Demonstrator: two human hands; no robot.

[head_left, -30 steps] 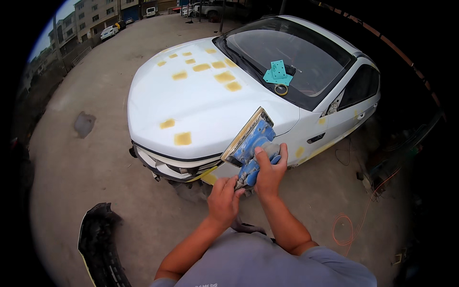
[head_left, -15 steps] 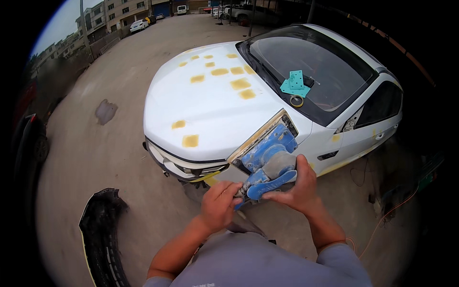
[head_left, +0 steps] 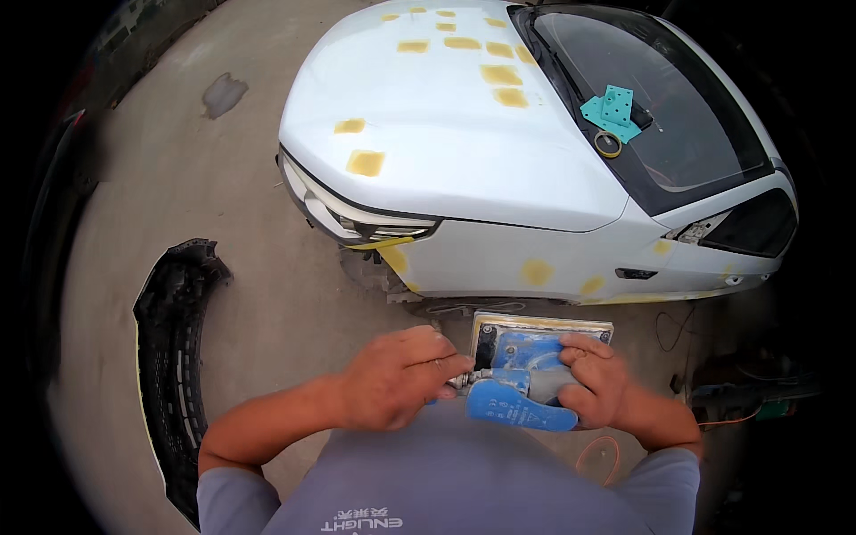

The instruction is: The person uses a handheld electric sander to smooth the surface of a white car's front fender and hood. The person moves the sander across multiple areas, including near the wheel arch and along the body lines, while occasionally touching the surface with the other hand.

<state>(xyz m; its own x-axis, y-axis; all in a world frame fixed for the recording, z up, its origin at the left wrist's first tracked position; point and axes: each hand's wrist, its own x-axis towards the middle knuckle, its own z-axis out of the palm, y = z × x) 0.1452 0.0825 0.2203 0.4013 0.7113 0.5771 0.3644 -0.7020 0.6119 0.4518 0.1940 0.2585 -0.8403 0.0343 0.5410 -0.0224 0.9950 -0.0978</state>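
Observation:
A blue and grey air sander (head_left: 522, 406) with a rectangular pad is held close in front of my body, its pad edge turned toward the car. My right hand (head_left: 599, 379) is wrapped round the grey body, with fingers reaching over the blue base. At the sander's left end, my left hand (head_left: 392, 374) closes its fingertips on the metal air fitting (head_left: 460, 381). A bit of blue shows under those fingers; what it belongs to is hidden. Beyond the sander stands a white car (head_left: 446, 160), its hood and fender carrying yellow putty patches (head_left: 366, 162).
Green perforated sanding sheets (head_left: 617, 105) and a tape roll (head_left: 607, 145) lie at the windshield's base. A detached black bumper (head_left: 169, 339) rests on the ground at left. An orange hose (head_left: 584, 456) loops on the ground by my right side.
The sander has come down and back from over the fender toward my body, and has turned level. My right hand has shifted its grip round the body. The view has tilted down.

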